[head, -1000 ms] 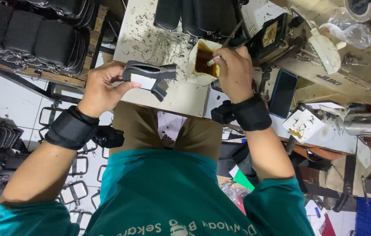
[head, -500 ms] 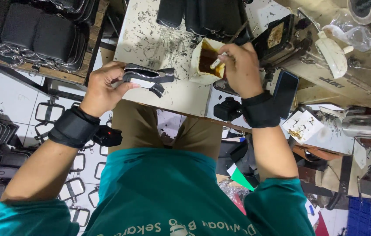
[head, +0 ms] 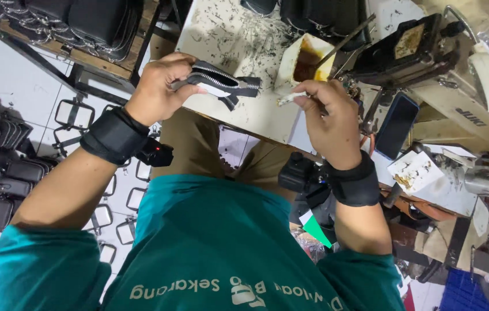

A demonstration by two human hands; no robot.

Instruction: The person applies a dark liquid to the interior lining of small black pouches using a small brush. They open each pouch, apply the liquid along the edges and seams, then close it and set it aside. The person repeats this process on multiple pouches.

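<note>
- My left hand [head: 161,86] has its fingers closed on a dark zipper piece [head: 221,86], held just above the near edge of the stained white desk [head: 227,34].
- My right hand [head: 331,121] has its fingers pinched shut on a small brush [head: 290,99], its pale tip pointing toward the zipper piece and not yet touching.
- The cream glue pot [head: 308,57] with brown contents stands on the desk just beyond the brush.
- To do this well, I judge I should keep the piece flat and steady, stroke a thin even coat along the tape only, and keep the teeth clean.
- Drips over my lap are the risk, so I would work above the desk.
</note>
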